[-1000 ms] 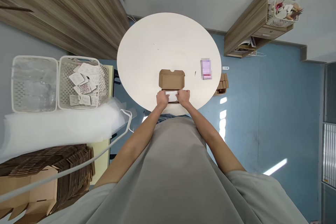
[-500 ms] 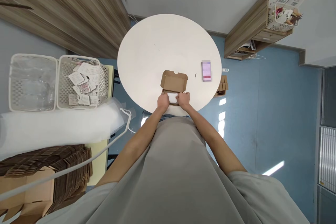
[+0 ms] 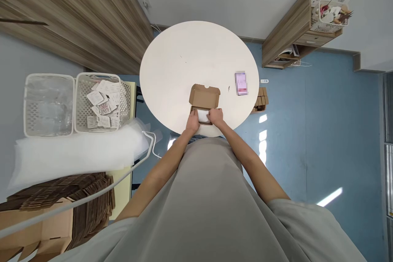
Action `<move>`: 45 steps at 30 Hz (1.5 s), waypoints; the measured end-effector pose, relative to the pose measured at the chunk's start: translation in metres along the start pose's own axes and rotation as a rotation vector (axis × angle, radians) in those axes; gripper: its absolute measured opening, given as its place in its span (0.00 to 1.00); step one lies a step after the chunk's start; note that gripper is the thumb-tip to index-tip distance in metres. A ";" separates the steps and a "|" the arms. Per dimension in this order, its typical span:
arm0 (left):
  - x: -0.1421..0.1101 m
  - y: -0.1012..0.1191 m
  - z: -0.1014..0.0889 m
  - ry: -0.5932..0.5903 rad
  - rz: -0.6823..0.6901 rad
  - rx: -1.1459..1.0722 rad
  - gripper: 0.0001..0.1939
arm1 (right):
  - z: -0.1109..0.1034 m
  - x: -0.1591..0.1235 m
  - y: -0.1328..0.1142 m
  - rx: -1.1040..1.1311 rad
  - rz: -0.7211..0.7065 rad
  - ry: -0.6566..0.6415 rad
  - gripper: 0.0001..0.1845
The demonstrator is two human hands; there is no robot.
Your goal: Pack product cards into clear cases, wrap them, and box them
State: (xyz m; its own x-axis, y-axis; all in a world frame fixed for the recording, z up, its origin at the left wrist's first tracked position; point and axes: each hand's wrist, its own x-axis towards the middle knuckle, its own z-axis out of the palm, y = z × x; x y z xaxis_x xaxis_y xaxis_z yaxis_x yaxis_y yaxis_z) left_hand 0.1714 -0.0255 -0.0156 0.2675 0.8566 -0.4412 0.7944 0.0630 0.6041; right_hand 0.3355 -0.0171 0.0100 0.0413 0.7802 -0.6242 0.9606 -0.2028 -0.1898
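Turned slightly clockwise since the earliest frame, the open cardboard box is now lying at your near edge of the round white table, its lid standing away from you. Your left hand is touching the box's left side; your right hand, fingers curled, is pressing close at the right end. Whether either is gripping, you cannot tell. Between them, the white item is lying inside the box. Rightward, the pixelated pink-purple object is resting.
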 end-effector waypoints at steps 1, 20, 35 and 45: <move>-0.002 0.001 0.001 0.017 -0.004 -0.017 0.39 | -0.002 0.000 0.000 0.003 0.001 -0.013 0.12; 0.056 0.002 -0.061 0.242 -0.191 -0.222 0.37 | -0.036 0.005 0.048 0.616 0.283 0.348 0.21; 0.058 0.011 -0.089 0.047 -0.130 -0.513 0.47 | -0.056 0.014 0.035 0.830 0.070 0.322 0.33; 0.039 0.020 -0.094 0.114 -0.001 -0.400 0.25 | -0.065 -0.004 0.039 0.685 -0.095 0.382 0.22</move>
State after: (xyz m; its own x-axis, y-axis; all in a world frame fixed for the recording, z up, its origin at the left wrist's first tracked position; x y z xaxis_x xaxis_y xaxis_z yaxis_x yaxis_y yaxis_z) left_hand 0.1463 0.0573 0.0412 0.1870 0.9062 -0.3792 0.5145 0.2385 0.8237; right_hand 0.3908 0.0102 0.0549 0.1787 0.9364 -0.3019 0.5870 -0.3477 -0.7311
